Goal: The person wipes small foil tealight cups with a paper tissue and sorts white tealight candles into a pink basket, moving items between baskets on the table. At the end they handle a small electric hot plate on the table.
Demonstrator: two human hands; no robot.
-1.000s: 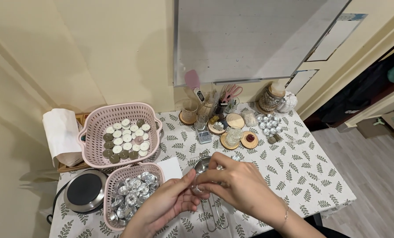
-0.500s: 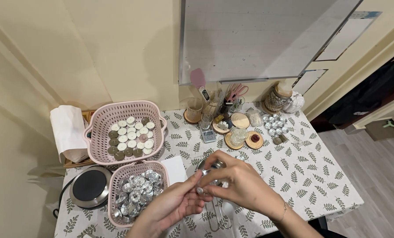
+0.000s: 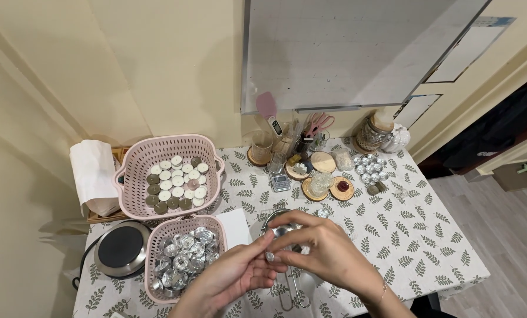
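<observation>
Low in the middle of the frame, both hands meet over the leaf-patterned tabletop [image 3: 428, 247]. The left hand [image 3: 231, 280] comes up from the bottom edge, palm up, fingers curled, its fingertips pinching a small silver tealight cup [image 3: 270, 256]. The right hand [image 3: 328, 253] reaches in from the lower right and closes its fingertips on the same cup from above, so the cup sits gripped between the two hands. Just behind them a small metal pot [image 3: 278, 221] rests on the cloth, partly hidden by the right hand, and a wire tool [image 3: 293, 294] lies beneath the hands. To the left, the lower pink basket [image 3: 157, 235] holds a heap of empty silver cups, beside a round black hotplate [image 3: 121, 247]. Above it, the larger pink basket [image 3: 135, 159] holds white and dark filled tealights in rows. Wooden coasters, jars and a cluster of silver cups [image 3: 370, 168] stand along the wall in the upper right.
</observation>
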